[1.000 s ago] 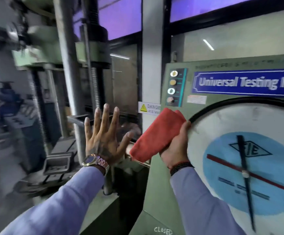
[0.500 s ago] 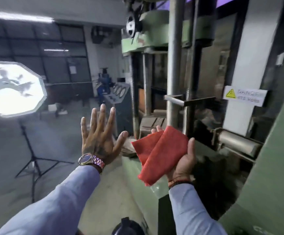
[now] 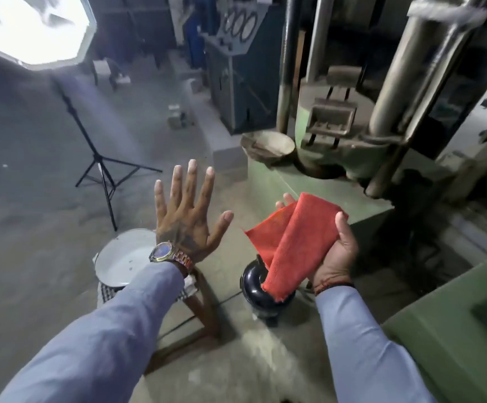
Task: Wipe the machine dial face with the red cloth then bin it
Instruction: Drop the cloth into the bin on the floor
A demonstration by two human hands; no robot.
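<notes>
**Op:** Holding the red cloth in my right hand, thumb pressed down on the top fold and fingers cupped underneath. That grip is closed on the cloth. It sits in the air in front of me, above the floor, not touching anything else.

**Log:** And the left?

**Op:** Left hand is flat and spread, palm away, nothing in it. I'd guess it's kept out of the way so the cloth hand can move freely.

**Log:** Which way does the cloth run?

**Op:** Folded into a long strip. Long axis goes from lower left, where the frayed end hangs just over a black round thing on the floor, up to the right toward the green machine base. A loose flap sticks out to the left.

**Log:** Dial in sight?

**Op:** No dial face in this view. I judge we're at the binning step.

**Log:** Bin?

**Op:** White round pan on a stool, below my left wrist. Could be the drop spot; I can't tell for sure.
</notes>
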